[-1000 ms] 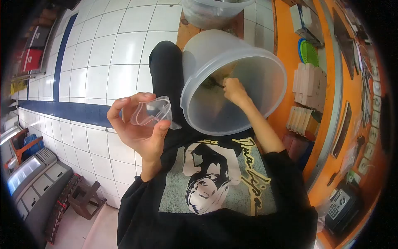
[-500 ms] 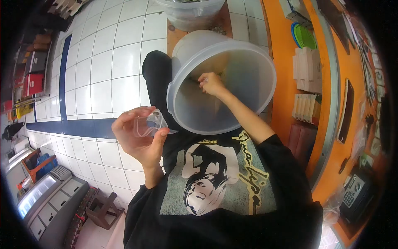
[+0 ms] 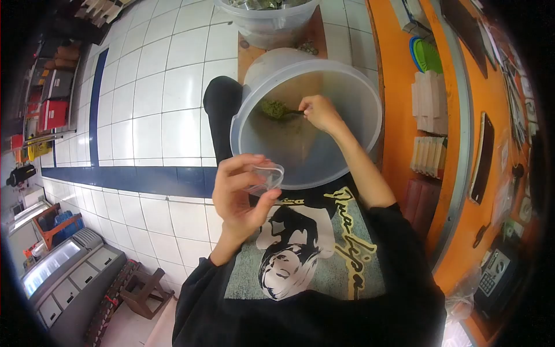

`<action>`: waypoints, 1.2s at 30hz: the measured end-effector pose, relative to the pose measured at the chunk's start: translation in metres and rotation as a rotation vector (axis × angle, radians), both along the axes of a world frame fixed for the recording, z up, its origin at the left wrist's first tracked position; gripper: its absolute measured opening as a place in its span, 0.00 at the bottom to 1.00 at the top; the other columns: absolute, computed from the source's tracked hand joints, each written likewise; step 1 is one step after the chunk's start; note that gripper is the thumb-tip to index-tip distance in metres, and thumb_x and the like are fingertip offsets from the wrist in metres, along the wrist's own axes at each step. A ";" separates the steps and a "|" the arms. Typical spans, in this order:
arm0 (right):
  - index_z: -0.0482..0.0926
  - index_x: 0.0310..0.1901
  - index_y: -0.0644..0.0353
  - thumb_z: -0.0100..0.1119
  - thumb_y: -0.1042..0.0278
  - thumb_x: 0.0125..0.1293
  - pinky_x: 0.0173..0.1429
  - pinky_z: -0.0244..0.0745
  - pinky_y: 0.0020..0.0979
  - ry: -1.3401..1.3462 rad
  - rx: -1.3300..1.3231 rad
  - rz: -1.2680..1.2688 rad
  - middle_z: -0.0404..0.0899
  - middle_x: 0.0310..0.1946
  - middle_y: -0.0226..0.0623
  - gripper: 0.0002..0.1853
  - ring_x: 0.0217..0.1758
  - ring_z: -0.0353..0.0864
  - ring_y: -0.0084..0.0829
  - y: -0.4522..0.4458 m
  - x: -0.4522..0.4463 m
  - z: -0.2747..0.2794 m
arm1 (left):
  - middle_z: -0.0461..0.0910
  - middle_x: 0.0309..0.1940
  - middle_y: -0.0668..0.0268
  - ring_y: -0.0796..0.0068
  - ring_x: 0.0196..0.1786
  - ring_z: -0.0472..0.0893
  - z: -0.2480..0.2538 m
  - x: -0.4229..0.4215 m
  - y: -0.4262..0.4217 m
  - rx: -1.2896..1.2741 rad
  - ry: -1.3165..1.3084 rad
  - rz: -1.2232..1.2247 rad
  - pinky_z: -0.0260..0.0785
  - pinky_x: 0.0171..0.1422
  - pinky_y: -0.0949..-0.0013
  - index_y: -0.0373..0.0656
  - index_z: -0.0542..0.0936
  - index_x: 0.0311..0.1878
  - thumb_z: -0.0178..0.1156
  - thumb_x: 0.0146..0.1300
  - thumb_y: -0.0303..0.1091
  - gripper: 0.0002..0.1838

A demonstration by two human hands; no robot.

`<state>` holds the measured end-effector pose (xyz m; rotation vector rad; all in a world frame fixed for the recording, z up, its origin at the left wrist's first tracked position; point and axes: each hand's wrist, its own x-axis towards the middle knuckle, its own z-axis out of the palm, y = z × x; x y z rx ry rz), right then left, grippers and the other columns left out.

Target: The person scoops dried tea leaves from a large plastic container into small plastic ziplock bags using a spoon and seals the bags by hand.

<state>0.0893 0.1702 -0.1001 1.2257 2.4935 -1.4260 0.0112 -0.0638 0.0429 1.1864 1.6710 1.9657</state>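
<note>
My left hand (image 3: 237, 199) is curled around a small clear plastic bag (image 3: 270, 176), its mouth held open near the bucket's near rim. Inside the large translucent bucket (image 3: 243, 139), my right hand (image 3: 319, 113) grips the dark handle of a spoon (image 3: 293, 112). On the spoon's end sits a heap of green, crumbly material (image 3: 274, 109); its exact kind I cannot make out. The bucket is tipped with its mouth towards me, in front of my lap.
A second translucent tub (image 3: 269, 20) with packets in it stands beyond, on a wooden board (image 3: 248, 55). To the right runs an orange shelf unit (image 3: 399, 110) with stacked boxes (image 3: 429, 104) and a green plate (image 3: 426, 55). A dark stool (image 3: 145, 292) stands lower left.
My right hand has drawn back to the right, and the spoon with its green heap now shows. My left hand has moved right with the plastic bag, closer to the bucket.
</note>
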 end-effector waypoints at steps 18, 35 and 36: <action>0.81 0.36 0.65 0.57 0.81 0.57 0.46 0.73 0.40 -0.047 0.010 0.094 0.82 0.34 0.49 0.06 0.42 0.82 0.45 0.008 0.011 0.044 | 0.76 0.46 0.56 0.63 0.43 0.82 -0.022 -0.002 0.024 -0.229 0.243 0.047 0.74 0.44 0.69 0.37 0.75 0.31 0.69 0.49 0.20 0.11; 0.80 0.35 0.65 0.55 0.82 0.54 0.45 0.72 0.41 -0.065 0.030 0.086 0.81 0.33 0.51 0.08 0.42 0.81 0.48 0.009 0.012 0.058 | 0.71 0.52 0.52 0.60 0.51 0.76 -0.047 -0.001 0.042 -0.438 0.074 0.024 0.66 0.62 0.62 0.36 0.56 0.59 0.66 0.56 0.20 0.33; 0.80 0.35 0.65 0.55 0.82 0.54 0.45 0.72 0.41 -0.065 0.030 0.086 0.81 0.33 0.51 0.08 0.42 0.81 0.48 0.010 0.012 0.059 | 0.71 0.52 0.52 0.60 0.51 0.76 -0.048 -0.002 0.043 -0.438 0.073 0.024 0.66 0.62 0.62 0.36 0.56 0.59 0.66 0.56 0.20 0.33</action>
